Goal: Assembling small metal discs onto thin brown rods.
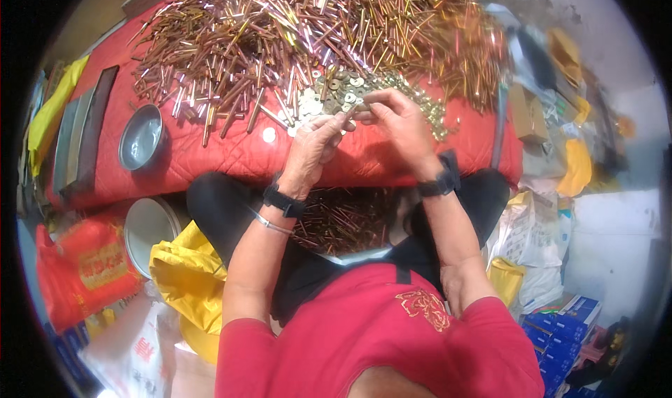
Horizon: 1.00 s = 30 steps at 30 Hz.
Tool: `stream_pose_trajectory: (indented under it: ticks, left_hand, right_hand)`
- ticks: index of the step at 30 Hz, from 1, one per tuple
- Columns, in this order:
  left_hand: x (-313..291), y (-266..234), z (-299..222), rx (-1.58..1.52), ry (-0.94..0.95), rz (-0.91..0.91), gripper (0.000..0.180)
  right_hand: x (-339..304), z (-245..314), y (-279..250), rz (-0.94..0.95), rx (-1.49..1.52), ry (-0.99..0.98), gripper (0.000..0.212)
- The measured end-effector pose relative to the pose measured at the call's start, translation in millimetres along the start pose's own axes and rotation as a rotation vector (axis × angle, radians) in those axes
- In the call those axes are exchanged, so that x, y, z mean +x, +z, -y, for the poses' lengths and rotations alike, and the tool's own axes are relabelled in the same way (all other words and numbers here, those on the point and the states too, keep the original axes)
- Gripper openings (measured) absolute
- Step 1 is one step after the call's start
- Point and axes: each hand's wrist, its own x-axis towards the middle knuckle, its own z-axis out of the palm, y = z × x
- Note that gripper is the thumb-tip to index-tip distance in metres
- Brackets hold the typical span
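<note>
My left hand (316, 144) and my right hand (400, 120) meet over the front edge of a red quilted cover (203, 156). Both are closed in a pinch, fingertip to fingertip, around something small and dark that I cannot make out. Just beyond the fingers lie flat round washers (336, 90), silvery and grey. To their right, small brass-coloured pieces, apparently nuts (435, 121), are scattered. A large heap of thin copper-coloured metal rods (280, 34) spreads behind them. One loose washer (269, 135) sits apart, left of my left hand.
A round metal bowl (142, 137) stands left on the cover, beside long dark bars (87, 132). Between my legs is a container of more rods (346, 219). Red bag (87, 265), yellow bag (185, 286) and white bucket (150, 233) stand lower left; blue boxes (560, 338) lower right.
</note>
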Motion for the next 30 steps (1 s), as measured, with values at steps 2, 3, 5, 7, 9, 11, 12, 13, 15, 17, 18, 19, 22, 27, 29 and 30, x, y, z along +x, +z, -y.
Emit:
stream_pose_trajectory:
  ticks: [2,3,5,7,9,11,12,13,15,17,18,19,22,27,29,30]
  left_hand:
    - [-0.9,0.1,-2.2,-0.005,0.001,0.018,0.025]
    - [-0.6,0.7,-2.6,-0.011,-0.004,0.033,0.025]
    - [-1.3,1.9,-3.6,-0.016,-0.019,0.058,0.025]
    - [-3.2,2.2,-4.9,-0.009,-0.04,0.072,0.025]
    - [-2.4,3.6,-3.4,0.032,-0.046,0.089,0.025]
    - [-2.0,4.2,-3.0,0.052,-0.051,0.105,0.024]
    - [-2.2,4.5,-3.2,0.053,-0.053,0.115,0.024]
    - [-2.3,5.0,-3.6,0.053,-0.055,0.124,0.024]
    - [-3.8,5.6,-6.1,0.091,-0.064,0.139,0.023]
    - [-4.9,6.5,-6.9,0.105,-0.069,0.141,0.023]
    - [-4.8,7.1,-6.0,0.099,-0.068,0.135,0.024]
    - [-4.7,6.8,-5.2,0.093,-0.068,0.129,0.024]
    - [-2.4,-1.1,-4.2,-0.107,-0.224,0.239,0.023]
    - [0.6,-4.5,-3.9,-0.225,-0.361,0.291,0.023]
    - [-0.7,-1.9,-4.5,-0.036,-0.2,0.209,0.023]
    - [-2.2,3.0,-3.6,0.129,-0.049,0.132,0.024]
  right_hand:
    - [-1.7,1.5,-2.1,-0.02,-0.01,0.004,0.011]
    - [-2.8,1.9,-3.7,-0.032,-0.015,0.006,0.011]
    - [-2.2,-2.3,-8.1,-0.038,-0.025,0.0,0.011]
    - [-2.2,-1.9,-8.0,-0.035,-0.019,0.01,0.011]
    - [-4.1,-0.9,-5.4,-0.039,-0.058,-0.005,0.011]
    - [-5.2,-0.4,-5.0,-0.016,-0.095,-0.019,0.012]
    - [-5.9,-0.8,-6.6,0.007,-0.112,-0.026,0.013]
    - [-6.5,-0.8,-8.5,0.03,-0.13,-0.033,0.013]
    - [-6.7,0.1,-11.2,0.072,-0.202,-0.107,0.013]
    - [-8.0,1.4,-12.0,0.094,-0.282,-0.18,0.013]
    - [-8.9,4.6,-10.3,0.094,-0.327,-0.215,0.013]
    - [-9.9,7.2,-8.6,0.095,-0.372,-0.25,0.013]
    - [-14.6,12.5,-6.4,0.062,-0.411,-0.288,0.015]
    - [-13.7,19.4,-11.1,0.121,-0.485,-0.326,0.011]
    - [-13.7,23.4,-11.2,0.133,-0.528,-0.213,0.01]
    - [-14.6,25.8,-9.4,0.131,-0.523,-0.121,0.01]
